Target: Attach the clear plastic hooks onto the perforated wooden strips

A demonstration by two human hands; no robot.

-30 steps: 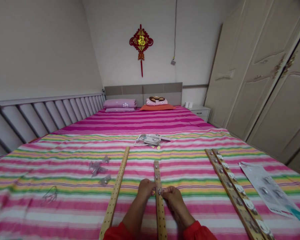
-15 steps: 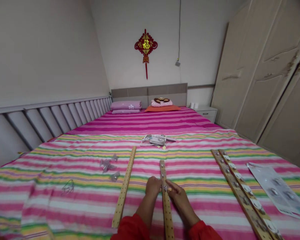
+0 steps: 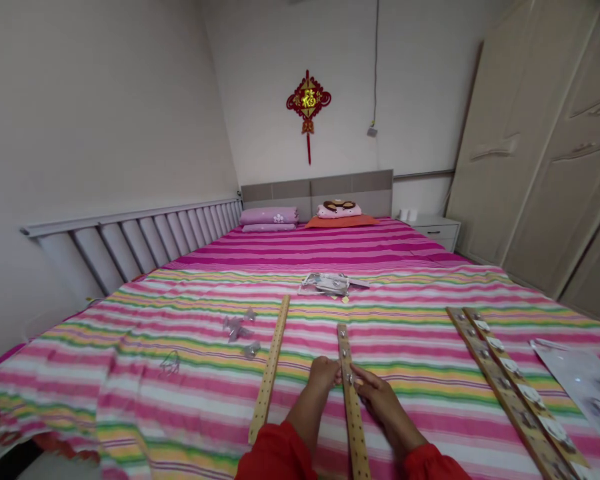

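My left hand [image 3: 323, 375] and my right hand [image 3: 375, 391] meet on either side of a narrow perforated wooden strip [image 3: 353, 413] lying lengthwise on the striped bedspread [image 3: 180, 400]. Both hands are closed in a pinch around a small metal fitting [image 3: 349, 380] on the strip. Red sleeves cover both forearms. A second perforated wooden strip [image 3: 271, 370] lies just left of my left hand. To the right, two more strips [image 3: 510, 387] lie side by side and carry several round metal fittings.
Small clear plastic bags [image 3: 237, 328] and a wire loop [image 3: 170, 363] lie to the left. A pile of packets [image 3: 330, 284] sits ahead, a printed plastic sheet [image 3: 585, 383] at far right. Pillows [image 3: 269, 217], a slatted side rail [image 3: 145, 240], a wardrobe [image 3: 545, 167] and a nightstand [image 3: 435, 230] surround the bed.
The view has swung left, so everything has shifted right in the picture. My hands stay pinched on the fitting at the same spot on the strip.
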